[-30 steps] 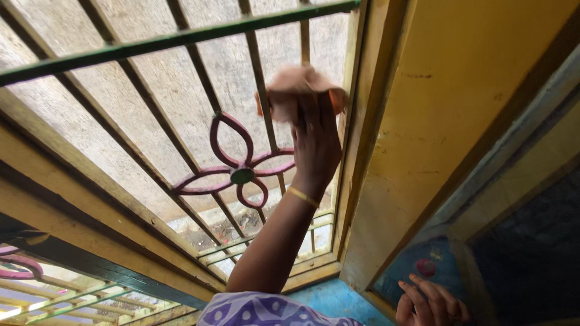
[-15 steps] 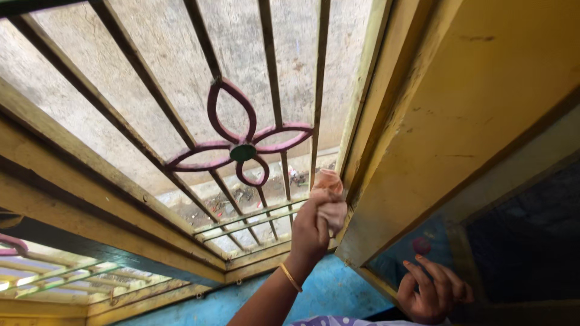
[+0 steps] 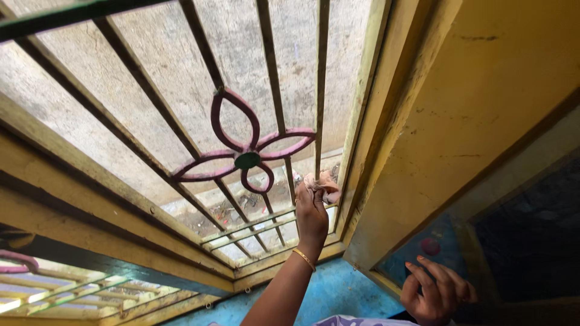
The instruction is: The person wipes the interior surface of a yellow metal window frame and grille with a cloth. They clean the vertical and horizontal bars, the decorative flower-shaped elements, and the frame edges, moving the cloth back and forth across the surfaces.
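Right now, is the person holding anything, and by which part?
The left hand grips a bunched pinkish cloth by its lower end, against the window grille. The right hand holds nothing.

- Your left hand (image 3: 312,217) w/ cloth (image 3: 322,184) sits in narrow gap btwn rightmost grille bar (image 3: 319,108) & yellow window frame (image 3: 362,133).
- Flower ornament (image 3: 246,159) blocks leftward.
- Lower crossbars (image 3: 254,224) close below.
- Right hand (image 3: 436,291) has open room.

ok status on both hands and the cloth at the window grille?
Left hand shut on crumpled pinkish cloth, pressed at rightmost bar of metal window grille. Right hand open, empty, near yellow wooden shutter. Nothing blocking the cloth.
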